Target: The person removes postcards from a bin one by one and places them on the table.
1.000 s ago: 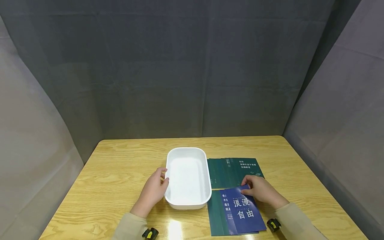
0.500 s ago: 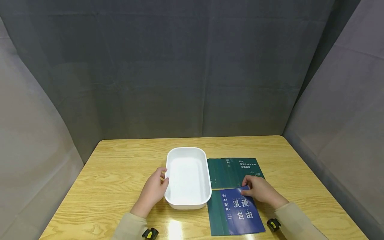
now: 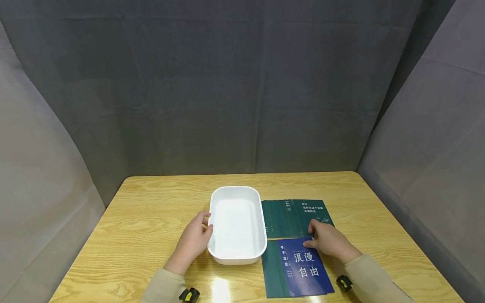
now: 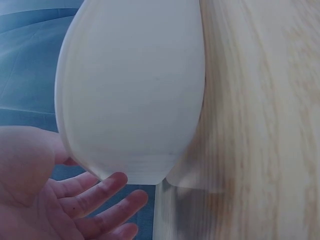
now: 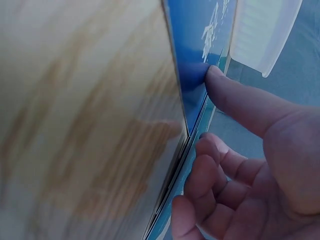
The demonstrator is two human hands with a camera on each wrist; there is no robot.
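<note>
Wooden table (image 3: 151, 202), grey cloth backdrop. White oblong tub (image 3: 237, 223) sits centre of the frame, hollow side up.

Left hand (image 3: 194, 242) lies against the tub's left rim, lower centre-left; fingers straight and relaxed, touching the wall, gripping nothing. Left wrist view: fingertips (image 4: 112, 187) just under the tub's pale wall.

Blue card (image 3: 305, 265) lies at lower centre-right, on top of a stack of dark green cards (image 3: 270, 269). Large white characters read 浪漫 over 自由; the smaller column at its left edge is too small to read.

Right hand (image 3: 329, 242) rests on the blue card's upper right corner; the thumb presses the corner, other fingers curled. Right wrist view: thumb tip (image 5: 215, 75) on the blue surface.

A second spread of green cards (image 3: 291, 216) lies above, right of the tub; white lettering unreadable.
</note>
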